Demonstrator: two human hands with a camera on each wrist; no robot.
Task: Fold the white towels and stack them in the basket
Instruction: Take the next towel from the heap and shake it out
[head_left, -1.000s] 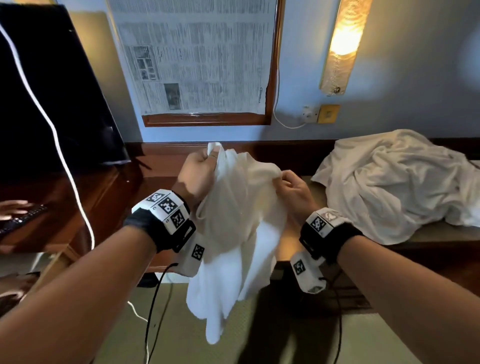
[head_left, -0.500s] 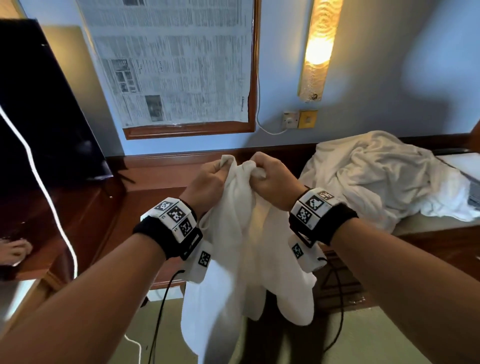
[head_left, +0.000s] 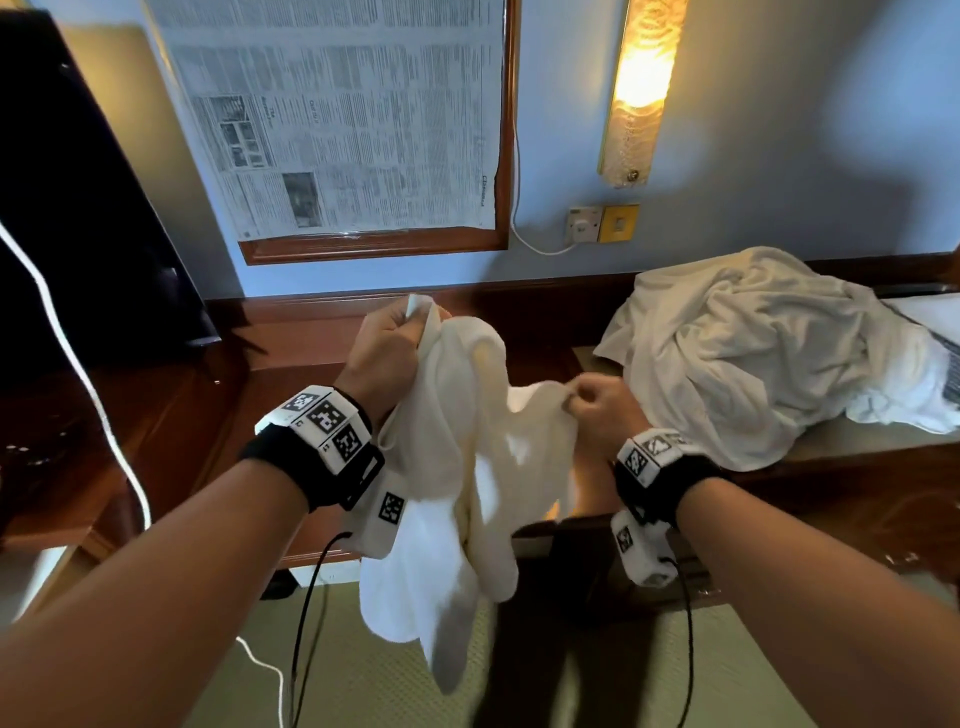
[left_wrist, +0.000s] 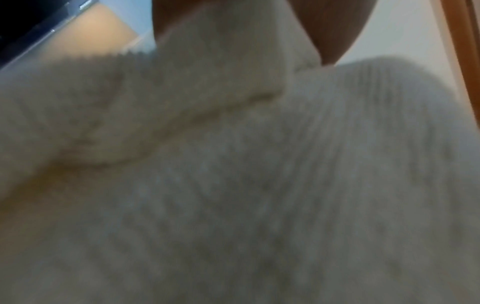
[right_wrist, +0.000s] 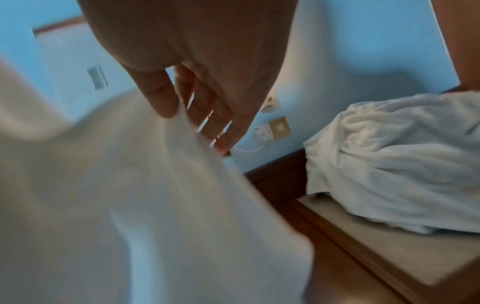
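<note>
Left hand (head_left: 387, 345) clenched on top corner of white towel (head_left: 467, 478), held up in air above wooden desk (head_left: 291, 395); fingers hidden behind cloth, tip of corner poking out above fist. Right hand (head_left: 597, 410) pinching another bit of towel edge, lower & to the right, thumb w/ fingertips (right_wrist: 166, 102) per right wrist view. Rest of towel hanging bunched btwn both wrists, lower end blurred over green carpet (head_left: 571, 675). Left wrist view nearly all towel (left_wrist: 233, 185), out of focus. Crumpled white pile (head_left: 769, 353) on bench at right, well apart from hands, cut off by frame edge; can't tell how many pieces. Basket not visible in any view
</note>
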